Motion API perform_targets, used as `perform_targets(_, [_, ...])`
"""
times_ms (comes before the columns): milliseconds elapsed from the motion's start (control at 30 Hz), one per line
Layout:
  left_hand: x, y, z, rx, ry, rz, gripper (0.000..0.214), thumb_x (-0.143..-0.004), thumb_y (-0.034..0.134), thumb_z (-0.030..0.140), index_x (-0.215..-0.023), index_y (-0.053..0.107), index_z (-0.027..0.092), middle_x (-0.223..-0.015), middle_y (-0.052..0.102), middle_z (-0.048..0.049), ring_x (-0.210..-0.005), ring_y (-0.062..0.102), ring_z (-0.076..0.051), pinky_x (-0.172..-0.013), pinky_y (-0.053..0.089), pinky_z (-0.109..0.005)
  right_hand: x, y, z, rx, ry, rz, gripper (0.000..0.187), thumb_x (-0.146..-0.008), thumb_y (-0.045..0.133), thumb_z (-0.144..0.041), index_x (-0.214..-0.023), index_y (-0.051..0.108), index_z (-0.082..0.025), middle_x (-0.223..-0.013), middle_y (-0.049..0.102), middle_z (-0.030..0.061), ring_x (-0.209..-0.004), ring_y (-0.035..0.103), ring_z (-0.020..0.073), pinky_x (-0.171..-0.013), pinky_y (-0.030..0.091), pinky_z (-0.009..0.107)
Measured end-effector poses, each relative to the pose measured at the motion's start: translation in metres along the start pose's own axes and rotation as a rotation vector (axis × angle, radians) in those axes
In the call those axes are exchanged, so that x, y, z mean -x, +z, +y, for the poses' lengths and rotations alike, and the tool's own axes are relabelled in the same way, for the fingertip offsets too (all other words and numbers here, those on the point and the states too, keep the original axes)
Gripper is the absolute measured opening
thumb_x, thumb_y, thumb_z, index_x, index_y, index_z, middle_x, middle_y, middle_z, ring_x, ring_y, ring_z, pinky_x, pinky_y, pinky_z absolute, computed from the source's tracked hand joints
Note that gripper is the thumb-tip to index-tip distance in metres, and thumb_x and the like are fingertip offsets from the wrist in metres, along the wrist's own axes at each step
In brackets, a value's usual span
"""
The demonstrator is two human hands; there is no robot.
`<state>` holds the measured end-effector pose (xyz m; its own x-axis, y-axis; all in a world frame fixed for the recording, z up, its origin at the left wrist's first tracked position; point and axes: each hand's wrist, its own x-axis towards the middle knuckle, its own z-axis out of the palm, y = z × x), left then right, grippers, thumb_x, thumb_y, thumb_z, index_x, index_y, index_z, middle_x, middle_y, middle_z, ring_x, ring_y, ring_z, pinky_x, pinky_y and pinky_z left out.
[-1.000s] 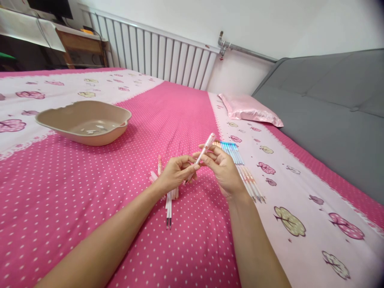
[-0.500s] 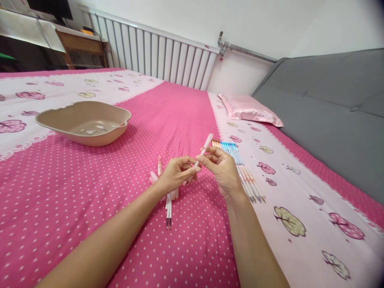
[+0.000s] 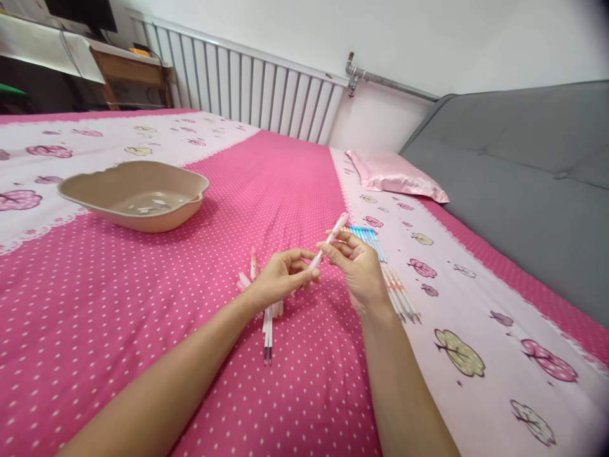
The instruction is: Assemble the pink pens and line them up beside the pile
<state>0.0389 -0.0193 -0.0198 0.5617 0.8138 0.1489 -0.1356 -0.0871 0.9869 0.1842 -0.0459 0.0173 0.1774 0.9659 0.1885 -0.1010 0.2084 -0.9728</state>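
Note:
A pale pink and white pen [image 3: 339,225] slants up to the right between my two hands. My right hand [image 3: 360,270] is closed on its middle, pinching it with thumb and fingers. My left hand [image 3: 285,278] is closed around the lower end, whose tip is hidden by the fingers. Under my left hand lies a loose pile of white pen refills [image 3: 268,333] with dark tips and pink pen parts [image 3: 253,261], partly covered by the hand. Beyond my right wrist, white pens with orange-pink patterns [image 3: 397,292] and blue pens [image 3: 366,236] lie in rows.
A beige basin [image 3: 128,219] with several small pale pieces inside stands on the pink dotted bedspread [image 3: 295,184] at left. A pink pillow [image 3: 397,171] lies against the grey headboard [image 3: 514,139]. A white radiator [image 3: 242,82] and a desk [image 3: 128,73] are behind.
My right hand has shifted slightly to the right, and the pen's upper end has moved with it. More of the pen's length shows between my hands. The left hand has hardly moved.

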Motion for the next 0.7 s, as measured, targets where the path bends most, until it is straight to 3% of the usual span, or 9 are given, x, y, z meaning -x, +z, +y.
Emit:
perform_targets(167, [0.000, 0.000, 0.000, 0.021, -0.022, -0.013, 0.033, -0.075, 0.066, 0.034, -0.095, 0.054, 0.011, -0.076, 0.068, -0.0072, -0.056, 0.056, -0.008, -0.055, 0.043, -0.022, 0.000, 0.000, -0.002, 0.016, 0.009, -0.016, 0.036, -0.062, 0.076, -0.028, -0.093, 0.062, -0.017, -0.077, 0.067, 0.0010, -0.077, 0.061, 0.0138, -0.076, 0.046, 0.030])
perform_targets(400, [0.001, 0.000, 0.002, 0.021, 0.014, -0.087, 0.032, -0.081, 0.058, 0.036, -0.099, 0.056, 0.010, -0.083, 0.067, -0.0096, -0.061, 0.058, -0.011, -0.058, 0.044, -0.025, 0.000, -0.006, 0.000, -0.007, 0.013, -0.140, 0.030, -0.072, 0.069, -0.027, -0.099, 0.061, -0.019, -0.084, 0.068, 0.0031, -0.078, 0.061, 0.0133, -0.073, 0.046, 0.029])
perform_targets(700, [0.002, -0.001, 0.000, 0.009, 0.020, -0.174, 0.028, -0.086, 0.050, 0.036, -0.097, 0.056, 0.011, -0.085, 0.066, -0.0082, -0.064, 0.060, -0.011, -0.058, 0.042, -0.024, 0.001, -0.012, -0.005, 0.012, 0.025, -0.273, 0.026, -0.080, 0.060, -0.024, -0.106, 0.059, -0.020, -0.094, 0.067, 0.0044, -0.080, 0.061, 0.0133, -0.083, 0.046, 0.033])
